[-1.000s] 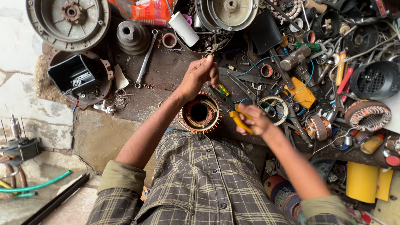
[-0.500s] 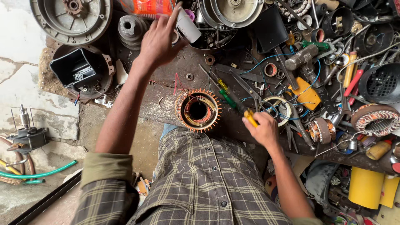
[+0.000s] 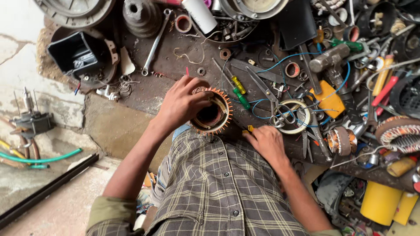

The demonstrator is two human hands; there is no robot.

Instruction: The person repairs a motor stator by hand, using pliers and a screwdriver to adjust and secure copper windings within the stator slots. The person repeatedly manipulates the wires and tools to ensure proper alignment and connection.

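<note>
A round motor stator (image 3: pixel 215 117) with copper windings and orange insulation tips stands at the near edge of the dirty workbench (image 3: pixel 144 91). My left hand (image 3: pixel 181 104) lies over its left rim, fingers curled onto the top. A thin red strip (image 3: pixel 187 71) sticks up past the fingers. My right hand (image 3: pixel 267 142) rests on the bench edge just right of the stator. It is closed around a small yellow-handled tool (image 3: pixel 250 128), of which only the yellow end shows.
A green-and-yellow screwdriver (image 3: pixel 239 92), scissors (image 3: pixel 261 86), a tape roll (image 3: pixel 292 116) and a hammer (image 3: pixel 329 58) lie right of the stator among blue wire. A spanner (image 3: pixel 153 43) and a black box (image 3: pixel 78 57) sit far left. A yellow can (image 3: pixel 379 203) is at lower right.
My left hand came back from the far side of the bench and settled on the stator. My right hand dropped to the bench edge, still closed on the yellow-handled tool.
</note>
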